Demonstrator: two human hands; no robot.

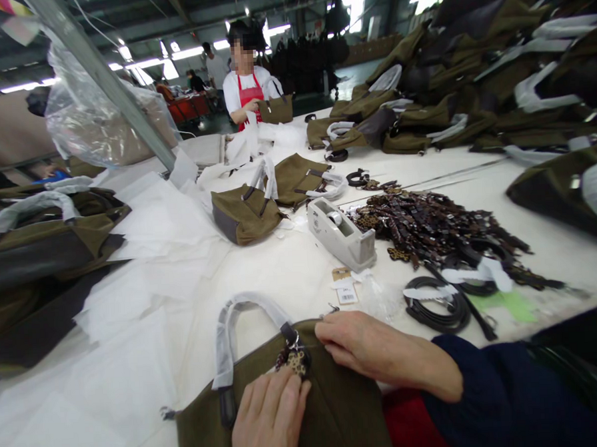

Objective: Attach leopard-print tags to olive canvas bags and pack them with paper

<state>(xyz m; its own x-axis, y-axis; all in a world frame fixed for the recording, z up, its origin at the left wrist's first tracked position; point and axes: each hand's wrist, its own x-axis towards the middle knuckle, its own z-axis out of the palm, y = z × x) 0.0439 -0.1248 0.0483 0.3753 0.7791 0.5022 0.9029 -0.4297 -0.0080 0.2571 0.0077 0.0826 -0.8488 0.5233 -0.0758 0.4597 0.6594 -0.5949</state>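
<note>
An olive-green handbag (338, 401) lies in front of me, its handle (224, 334) wrapped in white paper. A leopard-patterned charm (298, 362) hangs at the handle's base. My left hand (271, 412) rests on the bag front, fingers together against the charm's lower edge; whether they grip it is hidden. With curled fingers, my right hand (359, 344) pinches the bag's top edge right of the handle. Beyond the bag stand a grey tape dispenser (339, 238) and a small tag with a barcode (346, 293).
White paper sheets (148, 218) spread over the left of the table. A heap of dark charms (433, 230) and coiled black straps (435, 306) lie right. More olive bags (248, 209) are beyond and at both sides. A person in a red apron (250, 89) stands across the table.
</note>
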